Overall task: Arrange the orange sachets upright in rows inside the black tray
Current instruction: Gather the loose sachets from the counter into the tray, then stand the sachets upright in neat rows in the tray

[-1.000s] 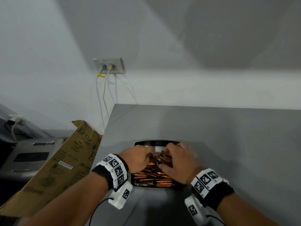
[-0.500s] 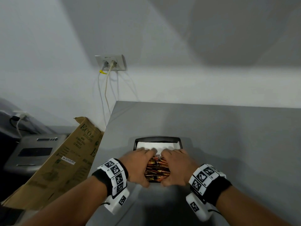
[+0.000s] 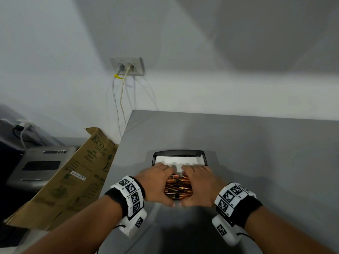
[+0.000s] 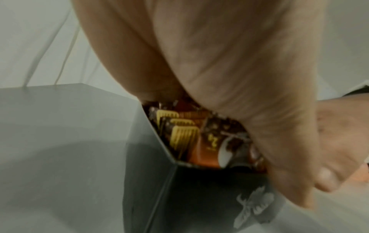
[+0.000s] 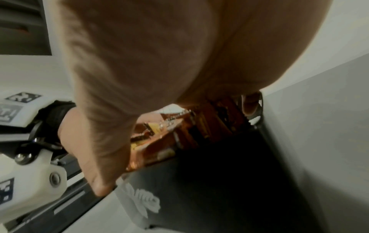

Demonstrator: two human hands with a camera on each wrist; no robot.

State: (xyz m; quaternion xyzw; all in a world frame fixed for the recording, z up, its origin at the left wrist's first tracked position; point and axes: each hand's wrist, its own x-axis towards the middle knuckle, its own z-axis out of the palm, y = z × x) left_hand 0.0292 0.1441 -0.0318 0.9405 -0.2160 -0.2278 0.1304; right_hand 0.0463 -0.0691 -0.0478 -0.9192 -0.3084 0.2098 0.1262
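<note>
A black tray [image 3: 178,152] sits on the grey table, with its white paper liner [image 3: 178,159] bare at the far end. Several orange sachets [image 3: 178,186] stand packed on edge in the near half. My left hand [image 3: 157,184] cups the pack's left side and my right hand [image 3: 199,184] cups its right. Fingers curl over the far side of the pack and the thumbs lie on the tray's near wall. The left wrist view shows sachets [image 4: 191,138] under my palm inside the tray wall [image 4: 189,197]. The right wrist view shows sachets [image 5: 199,126] pressed together.
The grey table [image 3: 256,153] ends at a left edge close to the tray. A brown cardboard box [image 3: 73,171] leans against that edge, with a grey appliance [image 3: 40,165] behind it. A wall socket [image 3: 126,66] with hanging cables is on the back wall.
Both hands slid inward and toward me, squeezing the spread sachets into a tighter pack at the tray's near end. The white liner at the far end came into view.
</note>
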